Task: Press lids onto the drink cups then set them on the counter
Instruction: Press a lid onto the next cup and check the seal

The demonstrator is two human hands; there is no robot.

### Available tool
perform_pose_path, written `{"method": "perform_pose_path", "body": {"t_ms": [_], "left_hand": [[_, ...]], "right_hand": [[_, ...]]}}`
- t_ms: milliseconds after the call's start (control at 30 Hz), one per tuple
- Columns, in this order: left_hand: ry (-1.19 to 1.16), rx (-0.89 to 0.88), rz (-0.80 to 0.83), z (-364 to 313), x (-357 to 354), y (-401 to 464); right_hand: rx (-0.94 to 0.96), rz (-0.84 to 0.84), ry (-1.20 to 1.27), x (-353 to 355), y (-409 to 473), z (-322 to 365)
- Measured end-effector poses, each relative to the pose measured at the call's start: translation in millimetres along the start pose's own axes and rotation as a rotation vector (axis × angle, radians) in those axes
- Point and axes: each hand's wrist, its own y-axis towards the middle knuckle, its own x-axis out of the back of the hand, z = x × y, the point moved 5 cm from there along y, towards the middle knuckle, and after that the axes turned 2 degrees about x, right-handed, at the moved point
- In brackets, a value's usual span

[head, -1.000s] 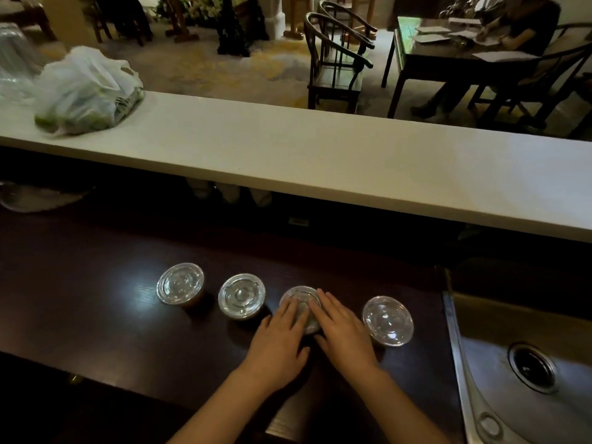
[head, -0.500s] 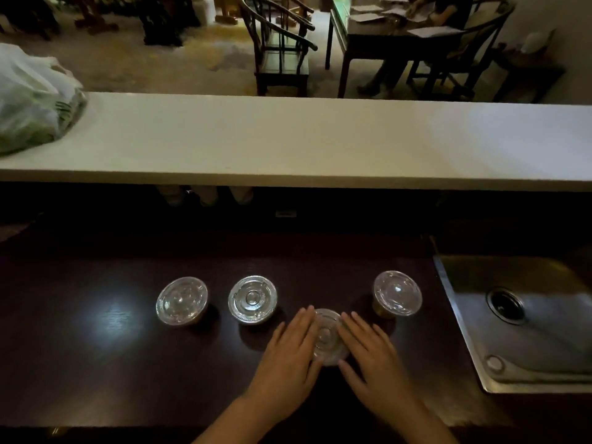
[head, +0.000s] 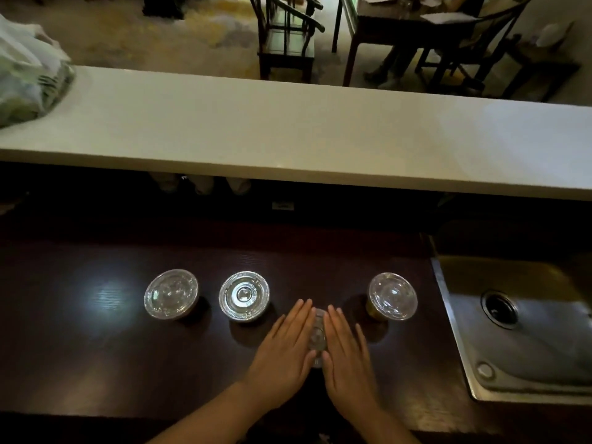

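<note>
Both hands lie flat, fingers stretched out, on top of one lidded cup (head: 317,338) on the dark worktop (head: 96,347): the left hand (head: 283,350) covers its left side, the right hand (head: 347,352) its right side. Three more lidded cups stand near: two (head: 170,293) (head: 244,296) to the left, one (head: 392,295) to the right, beside the sink (head: 525,315). The white counter (head: 288,133) behind holds only a plastic bag (head: 28,75)

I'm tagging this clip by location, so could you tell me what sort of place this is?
Probably a cafe or drinks bar, seen from behind the service side. Lidded drink cups stand on a dark work surface beside a steel sink, a raised white counter runs in front, and tables and chairs fill the room beyond.
</note>
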Motion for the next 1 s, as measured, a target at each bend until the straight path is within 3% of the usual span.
{"method": "perform_pose_path", "body": {"t_ms": [233, 467, 667, 1000], "left_hand": [[0.129, -0.064, 0.034, 3, 7, 4], [0.076, 0.237, -0.143, -20, 17, -12], [0.045, 0.291, -0.068, -29, -5, -21], [0.06, 0.304, -0.054, -26, -12, -19]], "right_hand": [[-0.049, -0.03, -0.064, 2, -7, 0], [-0.012, -0.253, 0.006, 39, -17, -5], [0.181, 0.006, -0.081, 17, -3, -14], [0.18, 0.023, -0.07, 7, -6, -18]]}}
